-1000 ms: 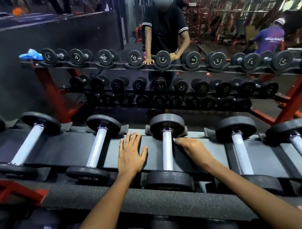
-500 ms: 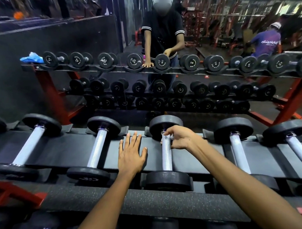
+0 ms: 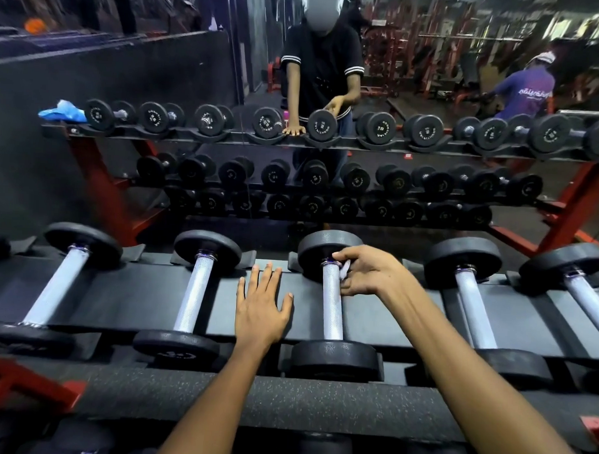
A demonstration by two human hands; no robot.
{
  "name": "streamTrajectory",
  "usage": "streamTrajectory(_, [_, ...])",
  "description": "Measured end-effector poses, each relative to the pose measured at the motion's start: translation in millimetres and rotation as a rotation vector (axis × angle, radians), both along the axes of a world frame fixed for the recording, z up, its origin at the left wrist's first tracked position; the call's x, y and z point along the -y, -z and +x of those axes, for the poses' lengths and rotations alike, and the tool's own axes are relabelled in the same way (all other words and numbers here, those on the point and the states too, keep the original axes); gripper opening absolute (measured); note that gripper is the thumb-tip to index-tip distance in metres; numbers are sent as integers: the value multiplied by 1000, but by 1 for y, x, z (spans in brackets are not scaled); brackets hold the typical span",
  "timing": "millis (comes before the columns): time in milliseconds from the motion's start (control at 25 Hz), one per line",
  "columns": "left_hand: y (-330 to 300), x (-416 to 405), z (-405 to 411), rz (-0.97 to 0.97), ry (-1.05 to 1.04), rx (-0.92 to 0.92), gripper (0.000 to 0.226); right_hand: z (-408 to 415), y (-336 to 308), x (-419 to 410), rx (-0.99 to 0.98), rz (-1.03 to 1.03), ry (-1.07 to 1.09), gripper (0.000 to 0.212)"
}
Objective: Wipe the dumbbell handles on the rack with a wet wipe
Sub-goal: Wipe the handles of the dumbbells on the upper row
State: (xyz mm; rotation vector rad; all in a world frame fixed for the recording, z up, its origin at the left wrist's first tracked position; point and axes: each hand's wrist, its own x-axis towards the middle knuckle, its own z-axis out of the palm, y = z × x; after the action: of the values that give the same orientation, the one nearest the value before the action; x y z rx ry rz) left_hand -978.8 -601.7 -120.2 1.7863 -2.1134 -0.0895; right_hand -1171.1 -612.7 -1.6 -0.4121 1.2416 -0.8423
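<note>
The left hand [image 3: 259, 305] lies flat with fingers spread on the black rack [image 3: 132, 295], holding nothing (likely to steady the body while reaching). Just to its right sits the middle dumbbell, and its silver handle [image 3: 332, 306] points away from the person. The right hand [image 3: 368, 271] curls beside the far end of that handle, pinching a small white wet wipe [image 3: 345, 270] against it, ready to rub. Most of the wipe hides under the fingers. The dumbbells at both edges are cut off.
</note>
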Motion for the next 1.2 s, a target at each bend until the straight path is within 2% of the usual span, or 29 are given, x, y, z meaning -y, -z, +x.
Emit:
streamTrajectory(200, [0,0,0,-7,-3,-9,79,8,6,1,-12,-2,36,14])
streamTrajectory(280, [-1,-1,0,-1,-3,-9,80,11,14,-7,-130,-52,34,12])
streamTrajectory(360, [-1,-1,0,0,-5,-18,81,2,25,-12,-469,-226,131,23])
streamTrajectory(440, [-1,-2,-1,9,-7,-17,81,-5,26,-20,-909,-486,147,12])
streamTrajectory(480, [-1,-2,0,11,-9,-13,81,-4,21,-24,-1041,-661,58,3])
streamTrajectory(520, [-1,-1,0,10,-9,-10,80,2,12,-26,-1121,-855,-87,13])
streamTrajectory(600, [-1,0,1,3,-6,-14,80,15,-4,-17,-1322,-1328,-540,31])
streamTrajectory(680, [0,-1,0,12,-5,-6,79,11,-2,7,-1563,-1845,-1062,34])
streamTrajectory(720, [0,-1,0,15,-7,-5,79,-4,0,21,-1643,-2016,-1237,37])
streamTrajectory(760, [0,-1,-1,17,-8,-9,78,-21,0,28,-1712,-2041,-1384,39])
streamTrajectory(840, [-1,0,0,18,-12,-9,77,-38,2,32,-1844,-2053,-1425,41])
streamTrajectory(920, [0,2,0,18,-12,1,79,-23,8,27,-2001,-2030,-1493,28])
streamTrajectory(1000, [0,2,1,13,-3,0,81,6,11,26,-2038,-1804,-1753,15])
streamTrajectory(1040, [0,2,1,14,-1,-8,81,15,11,26,-2075,-1616,-1864,17])
streamTrajectory(1080, [-1,1,0,15,2,-15,80,18,9,24,-2093,-1495,-1885,19])
streamTrajectory(1200, [-2,-2,0,5,-2,-12,75,-8,6,28,-1831,-1846,-1483,19])
